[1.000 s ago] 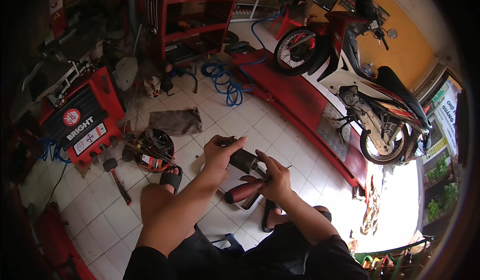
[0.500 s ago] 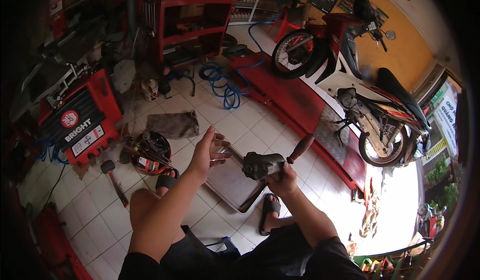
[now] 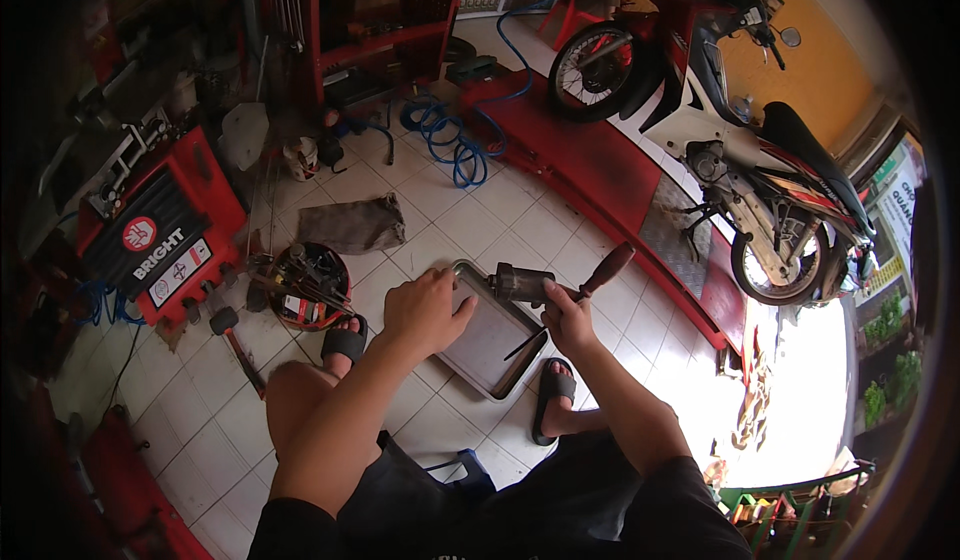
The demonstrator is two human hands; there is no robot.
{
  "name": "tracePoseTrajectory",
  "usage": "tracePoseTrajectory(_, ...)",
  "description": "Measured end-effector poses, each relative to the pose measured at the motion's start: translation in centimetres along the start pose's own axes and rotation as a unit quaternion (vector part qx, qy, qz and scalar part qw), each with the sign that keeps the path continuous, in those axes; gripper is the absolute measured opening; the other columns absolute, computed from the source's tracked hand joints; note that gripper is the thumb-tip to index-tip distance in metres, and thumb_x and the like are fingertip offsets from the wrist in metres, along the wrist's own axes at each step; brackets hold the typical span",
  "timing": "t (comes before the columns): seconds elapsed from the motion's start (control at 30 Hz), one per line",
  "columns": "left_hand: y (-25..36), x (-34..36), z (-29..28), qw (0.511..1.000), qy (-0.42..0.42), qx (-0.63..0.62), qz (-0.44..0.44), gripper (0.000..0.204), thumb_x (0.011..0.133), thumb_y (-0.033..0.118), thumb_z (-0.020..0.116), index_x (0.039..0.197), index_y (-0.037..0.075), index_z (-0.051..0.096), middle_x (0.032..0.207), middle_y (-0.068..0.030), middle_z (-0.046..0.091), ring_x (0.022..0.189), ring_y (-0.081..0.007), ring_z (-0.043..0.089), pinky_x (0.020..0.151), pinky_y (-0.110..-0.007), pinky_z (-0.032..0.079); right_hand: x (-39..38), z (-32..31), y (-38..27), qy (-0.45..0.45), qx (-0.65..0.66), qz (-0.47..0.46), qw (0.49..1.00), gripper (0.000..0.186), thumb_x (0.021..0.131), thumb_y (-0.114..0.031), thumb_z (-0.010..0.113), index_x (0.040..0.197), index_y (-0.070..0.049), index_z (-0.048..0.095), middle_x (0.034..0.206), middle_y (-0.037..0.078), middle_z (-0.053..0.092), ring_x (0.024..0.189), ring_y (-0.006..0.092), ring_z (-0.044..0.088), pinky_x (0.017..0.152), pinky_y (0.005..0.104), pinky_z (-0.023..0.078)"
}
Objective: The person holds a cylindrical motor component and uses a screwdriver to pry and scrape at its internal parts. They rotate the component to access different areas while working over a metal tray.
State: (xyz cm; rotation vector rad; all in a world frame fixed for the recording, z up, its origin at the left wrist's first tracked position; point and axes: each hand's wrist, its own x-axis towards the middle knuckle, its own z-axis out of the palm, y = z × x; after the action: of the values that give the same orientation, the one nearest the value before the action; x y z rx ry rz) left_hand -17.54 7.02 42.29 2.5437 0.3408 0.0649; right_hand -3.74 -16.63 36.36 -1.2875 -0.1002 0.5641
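My right hand (image 3: 570, 322) is closed round a dark grey cylindrical metal part (image 3: 522, 284) and a tool with a reddish-brown handle (image 3: 608, 268), probably a screwdriver. Its thin dark shaft slants down past the hand, over a shallow metal tray (image 3: 474, 348) on the floor. The cylinder lies roughly level, its stepped end toward my left hand (image 3: 425, 312). That hand is beside the tray's far left corner in the picture, thumb apart from bent fingers, with nothing seen in it. Some of its fingertips are hidden behind the hand.
A red bowl of tools (image 3: 308, 285), a hammer (image 3: 238, 348) and a grey cloth (image 3: 352, 223) are on the tiles to the left. Beyond lie a coiled blue hose (image 3: 445, 145) and red shelves (image 3: 385, 30). A motorbike (image 3: 715, 150) stands on a red ramp (image 3: 585, 175).
My left hand has turned from upright with spread fingers to back-up with bent fingers, and moved slightly right. The cylinder has risen and turned in my right hand. The view has shifted.
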Motion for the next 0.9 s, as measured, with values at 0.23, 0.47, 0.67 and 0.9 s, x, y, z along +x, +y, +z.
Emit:
tracePoseTrajectory(0.23, 0.5, -0.2, -1.4, 0.994, -0.076, 0.072, -0.004, 0.045, 0.094, 0.046, 0.065, 0.112, 0.004, 0.065, 0.105, -0.014, 0.073, 0.095, -0.0341, 0.072, 0.084, -0.046, 0.055, 4.8, -8.5, 19.6, 0.306, -0.315, -0.001, 0.899, 0.064, 0.071, -0.046, 0.091, 0.098, 0.009, 0.071, 0.074, 0.009, 0.069, 0.054, 0.0132, 0.056, 0.051, 0.0305, 0.045)
tracePoseTrajectory(0.47, -2.8, -0.2, -2.2, 0.996, -0.033, 0.076, -0.032, 0.046, 0.094, 0.047, 0.066, 0.11, 0.003, 0.063, 0.096, -0.014, 0.07, 0.087, -0.0332, 0.073, 0.075, -0.045, 0.058, 5.0, -4.3, 28.1, 0.391, -0.232, 0.261, 0.851, 0.064, 0.066, -0.043, 0.093, 0.096, 0.009, 0.072, 0.078, 0.012, 0.071, 0.07, 0.0198, 0.068, 0.065, 0.0346, 0.053)
tracePoseTrajectory(0.67, -2.5, 1.6, -2.7, 0.996, -0.044, 0.081, -0.012, 0.046, 0.094, 0.046, 0.066, 0.106, 0.001, 0.061, 0.093, -0.0139, 0.068, 0.081, -0.0331, 0.073, 0.069, -0.044, 0.058, 10.1, -6.6, 32.7, 0.364, -0.284, 0.237, 0.855, 0.054, 0.068, -0.037, 0.093, 0.098, 0.004, 0.075, 0.089, 0.012, 0.073, 0.08, 0.0216, 0.07, 0.074, 0.0369, 0.053)
tracePoseTrajectory(0.9, -2.6, 2.4, -2.2, 0.993, -0.061, 0.1, -0.005, 0.046, 0.094, 0.044, 0.066, 0.105, 0.0, 0.06, 0.092, -0.0146, 0.068, 0.077, -0.0325, 0.073, 0.066, -0.044, 0.058, 12.9, -4.0, 34.3, 0.333, -0.31, 0.167, 0.875, 0.051, 0.066, -0.02, 0.092, 0.11, -0.001, 0.074, 0.098, 0.014, 0.076, 0.09, 0.0234, 0.072, 0.081, 0.0371, 0.053)
